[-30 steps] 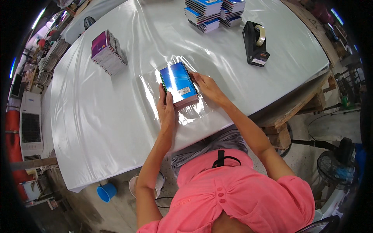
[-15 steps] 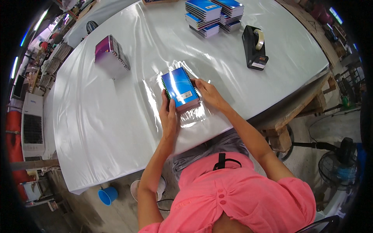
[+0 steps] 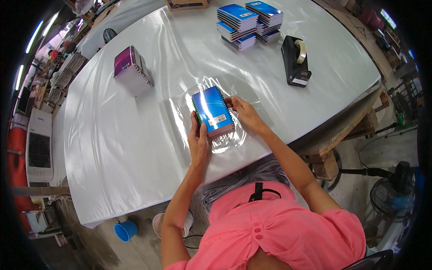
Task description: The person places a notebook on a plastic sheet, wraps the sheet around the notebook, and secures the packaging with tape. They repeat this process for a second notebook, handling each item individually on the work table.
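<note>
A small stack of spiral-bound notebooks with a blue cover (image 3: 210, 104) lies on clear plastic film (image 3: 179, 112) near the table's front edge. Along its left side my left hand (image 3: 198, 138) is closed, thumb at the near left corner. My right hand (image 3: 245, 113) grips the opposite side, its fingers against the spiral edge and partly hidden. A white label sits on the top cover, and pinkish page edges face me.
Several stacks of blue notebooks (image 3: 237, 22) stand at the far side. A black tape dispenser (image 3: 294, 63) is at the right, a purple-covered notebook stack (image 3: 134, 74) at the left. A cardboard box (image 3: 186, 3) touches the top rim; a blue bucket (image 3: 125, 230) stands on the floor.
The whole view has shifted slightly, so the table and its things appear a little lower. Both hands keep their hold on the notebook stack.
</note>
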`<state>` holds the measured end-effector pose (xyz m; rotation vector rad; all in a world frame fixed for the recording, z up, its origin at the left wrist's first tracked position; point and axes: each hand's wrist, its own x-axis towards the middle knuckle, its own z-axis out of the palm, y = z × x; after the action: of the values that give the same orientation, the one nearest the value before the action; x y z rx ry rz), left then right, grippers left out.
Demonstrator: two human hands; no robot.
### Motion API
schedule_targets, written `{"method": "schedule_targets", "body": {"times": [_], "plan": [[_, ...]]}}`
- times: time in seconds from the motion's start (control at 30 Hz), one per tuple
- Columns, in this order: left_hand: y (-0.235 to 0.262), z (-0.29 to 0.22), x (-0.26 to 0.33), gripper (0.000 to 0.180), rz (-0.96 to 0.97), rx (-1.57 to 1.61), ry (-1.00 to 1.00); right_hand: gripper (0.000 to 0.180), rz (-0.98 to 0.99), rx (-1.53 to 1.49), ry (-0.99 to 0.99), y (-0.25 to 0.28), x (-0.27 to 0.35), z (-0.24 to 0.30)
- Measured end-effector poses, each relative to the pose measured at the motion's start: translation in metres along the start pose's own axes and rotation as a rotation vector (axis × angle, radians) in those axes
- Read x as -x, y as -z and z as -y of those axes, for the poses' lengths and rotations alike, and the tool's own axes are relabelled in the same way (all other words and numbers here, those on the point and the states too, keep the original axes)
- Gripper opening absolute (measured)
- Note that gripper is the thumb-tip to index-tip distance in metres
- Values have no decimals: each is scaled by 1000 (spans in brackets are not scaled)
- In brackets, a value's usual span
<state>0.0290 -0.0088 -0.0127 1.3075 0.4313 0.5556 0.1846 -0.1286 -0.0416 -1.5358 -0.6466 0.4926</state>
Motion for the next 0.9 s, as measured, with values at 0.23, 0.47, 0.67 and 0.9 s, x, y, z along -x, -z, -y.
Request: {"method": "schedule_targets", "body": {"times": [0.23, 0.47, 0.67, 0.9], "plan": [[1, 2, 5, 59, -56, 87, 8, 42, -112, 309, -45, 11, 13, 22], [4, 12, 9, 56, -62, -31, -65, 45, -462, 955, -28, 34, 34, 12], [-1, 10, 18, 56, -99, 94, -16, 48, -410, 863, -77, 46, 27, 9], [5, 13, 15, 57, -141, 285, 9, 50, -417, 536, -313, 56, 29, 35]]}}
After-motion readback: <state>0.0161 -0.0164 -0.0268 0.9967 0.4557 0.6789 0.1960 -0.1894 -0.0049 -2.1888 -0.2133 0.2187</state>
